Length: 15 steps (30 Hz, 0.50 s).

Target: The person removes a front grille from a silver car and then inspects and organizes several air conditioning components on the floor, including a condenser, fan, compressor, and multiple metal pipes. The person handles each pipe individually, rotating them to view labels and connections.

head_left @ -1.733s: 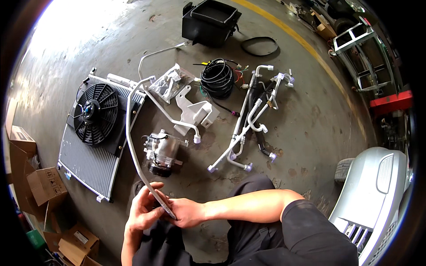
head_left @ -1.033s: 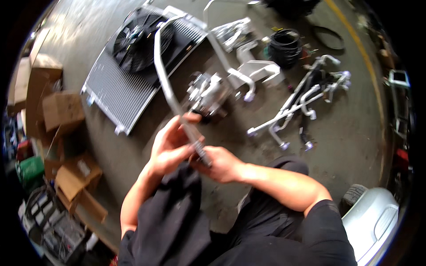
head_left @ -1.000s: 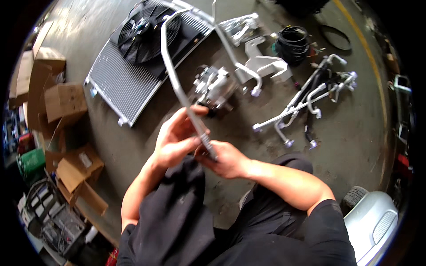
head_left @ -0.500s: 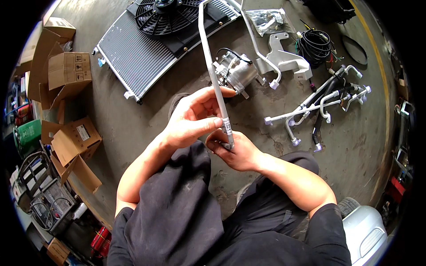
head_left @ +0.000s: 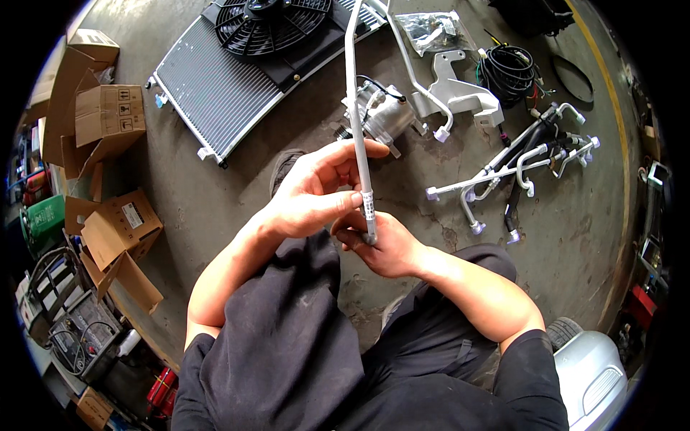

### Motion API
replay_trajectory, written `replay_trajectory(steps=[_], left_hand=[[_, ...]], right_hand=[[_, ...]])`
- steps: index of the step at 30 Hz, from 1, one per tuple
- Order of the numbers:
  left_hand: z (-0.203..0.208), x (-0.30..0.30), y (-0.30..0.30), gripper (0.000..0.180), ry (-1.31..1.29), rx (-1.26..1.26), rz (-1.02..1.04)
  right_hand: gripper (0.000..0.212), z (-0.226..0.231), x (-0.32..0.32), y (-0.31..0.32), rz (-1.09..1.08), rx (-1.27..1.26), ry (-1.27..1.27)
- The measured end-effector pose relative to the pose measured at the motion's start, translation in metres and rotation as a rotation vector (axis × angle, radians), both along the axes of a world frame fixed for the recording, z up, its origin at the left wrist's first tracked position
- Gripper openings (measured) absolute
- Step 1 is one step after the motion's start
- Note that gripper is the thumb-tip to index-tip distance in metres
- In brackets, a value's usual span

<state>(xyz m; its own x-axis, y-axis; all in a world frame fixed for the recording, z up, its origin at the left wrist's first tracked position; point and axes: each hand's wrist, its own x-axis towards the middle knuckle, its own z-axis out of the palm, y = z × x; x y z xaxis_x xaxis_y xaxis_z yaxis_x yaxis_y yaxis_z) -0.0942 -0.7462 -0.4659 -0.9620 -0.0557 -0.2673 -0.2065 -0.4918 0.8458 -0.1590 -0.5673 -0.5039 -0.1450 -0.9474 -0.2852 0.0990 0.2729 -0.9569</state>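
The pipe (head_left: 353, 108) is in the person's two hands, above the floor (head_left: 575, 223). Its long axis runs away from the body, from the right hand's fist up and slightly left to the top edge. The right hand (head_left: 390, 248) is nearer the low end, its fingers closed around it. The left hand (head_left: 310, 188) sits just above and to the left, fingers loosely curled behind the pipe, thumb against its side by the pale label (head_left: 369, 206).

Beyond the hands, the pipe crosses in front of the compressor (head_left: 392, 115). Left of it lies the radiator (head_left: 215, 86) with its fan (head_left: 272, 21); to the right are a second pipe (head_left: 415, 80), the bracket (head_left: 460, 97), a clear bag (head_left: 433, 32), a cable coil (head_left: 507, 75) and a cluster of tubes (head_left: 514, 171).

The pipe's far end is cut off at the top (so its bend and fitting cannot be judged), and the near tip is partly covered by the right fist. The left fingers' contact behind the pipe is hidden. The pipe's height over the compressor is hard to judge, and the black box (head_left: 535, 16) is dark and cropped.
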Motion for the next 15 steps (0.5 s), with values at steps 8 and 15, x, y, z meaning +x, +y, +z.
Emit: replay_trajectory(steps=[8, 15], left_hand=[[-0.006, -0.002, -0.001, 0.066, 0.034, 0.01, 0.021], [-0.013, 0.002, 0.0, 0.063, 0.046, -0.03, 0.084]], right_hand=[[0.014, 0.0, -0.006, 0.003, -0.146, -0.028, 0.325], [0.027, 0.009, -0.008, 0.002, -0.099, 0.065, 0.599]])
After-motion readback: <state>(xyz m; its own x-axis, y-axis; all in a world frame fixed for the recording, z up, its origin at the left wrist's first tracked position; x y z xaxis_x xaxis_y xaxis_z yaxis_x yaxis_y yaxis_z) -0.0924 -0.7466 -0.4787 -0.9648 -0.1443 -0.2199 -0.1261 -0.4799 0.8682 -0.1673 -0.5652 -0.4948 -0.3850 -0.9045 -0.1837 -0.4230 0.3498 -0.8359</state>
